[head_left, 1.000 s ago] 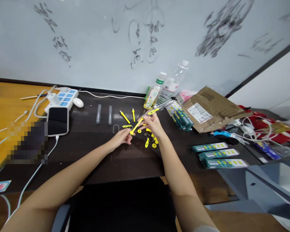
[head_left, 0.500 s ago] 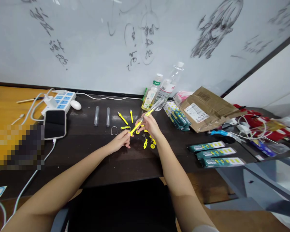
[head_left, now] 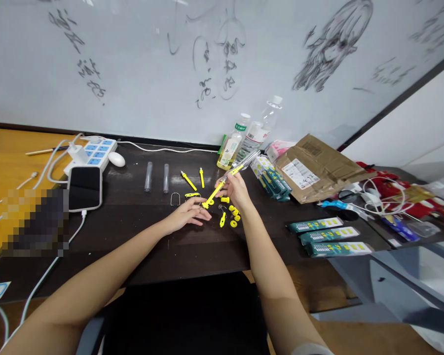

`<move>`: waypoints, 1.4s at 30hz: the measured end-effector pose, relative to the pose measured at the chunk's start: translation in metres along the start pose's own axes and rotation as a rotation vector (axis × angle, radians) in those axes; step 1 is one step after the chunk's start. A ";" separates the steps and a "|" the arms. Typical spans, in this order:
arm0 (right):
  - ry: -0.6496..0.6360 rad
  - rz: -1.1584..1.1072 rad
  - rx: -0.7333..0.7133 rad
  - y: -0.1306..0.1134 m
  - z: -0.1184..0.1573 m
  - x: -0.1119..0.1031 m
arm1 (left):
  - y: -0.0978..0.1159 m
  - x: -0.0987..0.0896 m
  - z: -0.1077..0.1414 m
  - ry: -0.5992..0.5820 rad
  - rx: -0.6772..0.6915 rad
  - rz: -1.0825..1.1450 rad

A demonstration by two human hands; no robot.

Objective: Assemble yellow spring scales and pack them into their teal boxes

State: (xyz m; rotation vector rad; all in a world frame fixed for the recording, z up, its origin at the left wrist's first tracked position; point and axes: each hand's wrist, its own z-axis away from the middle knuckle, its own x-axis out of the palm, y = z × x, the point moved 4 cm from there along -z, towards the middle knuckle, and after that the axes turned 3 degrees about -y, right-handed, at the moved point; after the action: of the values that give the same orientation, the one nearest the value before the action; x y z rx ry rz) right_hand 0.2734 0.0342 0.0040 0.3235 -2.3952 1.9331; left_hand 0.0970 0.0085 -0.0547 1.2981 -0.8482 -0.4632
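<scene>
My right hand (head_left: 238, 191) grips a tubular spring scale (head_left: 214, 194), a slim yellow rod running into a clear tube that slants up to the right. My left hand (head_left: 185, 216) is open, fingers spread, close to the rod's lower yellow end; whether a fingertip still touches it I cannot tell. Around the hands lie a yellow hook piece (head_left: 223, 219), small yellow rings and caps (head_left: 234, 224), and a metal wire loop (head_left: 175, 199). Farther back are two yellow rods (head_left: 188, 180) and two clear tubes (head_left: 166, 178).
Two bottles (head_left: 231, 148) stand against the whiteboard. To the right are stacked green boxes (head_left: 272, 178), a brown paper package (head_left: 311, 167) and three narrow boxes (head_left: 336, 248). On the left lie a phone (head_left: 84, 188), a power strip (head_left: 99, 152) and white cables.
My left hand has loosened from the rod's lower end and its fingers have spread. The spring scale in my right hand has shifted slightly up and to the right.
</scene>
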 end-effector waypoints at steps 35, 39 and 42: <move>-0.062 0.041 0.077 0.029 0.010 0.042 | 0.038 -0.003 0.023 0.415 0.405 -0.924; -0.047 0.014 0.077 0.034 0.010 0.044 | 0.037 -0.006 0.021 0.408 0.391 -0.938; -0.058 0.021 0.075 0.034 0.009 0.043 | 0.036 -0.007 0.019 0.377 0.332 -0.913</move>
State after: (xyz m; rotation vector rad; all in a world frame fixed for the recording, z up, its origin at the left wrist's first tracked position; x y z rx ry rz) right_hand 0.2258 0.0261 -0.0237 0.3637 -2.3749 2.0540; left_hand 0.0729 0.0097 -0.0216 1.9865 0.0379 -0.7699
